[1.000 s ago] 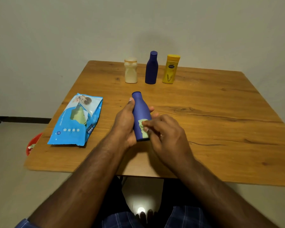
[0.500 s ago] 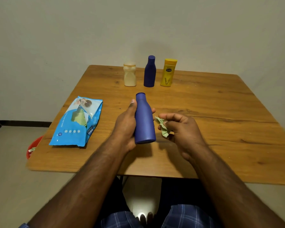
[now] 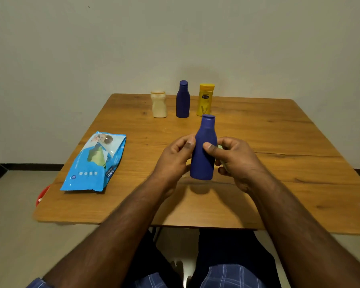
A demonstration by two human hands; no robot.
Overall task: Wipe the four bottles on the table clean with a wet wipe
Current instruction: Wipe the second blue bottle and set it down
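Observation:
A blue bottle (image 3: pixel 204 150) is held nearly upright just above the wooden table (image 3: pixel 279 183), between both hands. My left hand (image 3: pixel 175 161) grips its left side, thumb on the front. My right hand (image 3: pixel 235 161) holds its right side with the thumb on the front, and a pale green wet wipe (image 3: pixel 220 147) peeks out under the fingers. Three more bottles stand in a row at the far edge: a cream bottle (image 3: pixel 159 104), a dark blue bottle (image 3: pixel 183 99) and a yellow bottle (image 3: pixel 205 99).
A blue wet-wipe pack (image 3: pixel 95 162) lies on the table's left side. A red object (image 3: pixel 42 194) sits on the floor beyond the left edge. A pale wall rises right behind the table.
The bottle has been turned up from a slant to nearly upright. My right hand, which had drawn away with the wipe, has come back onto the bottle's right side.

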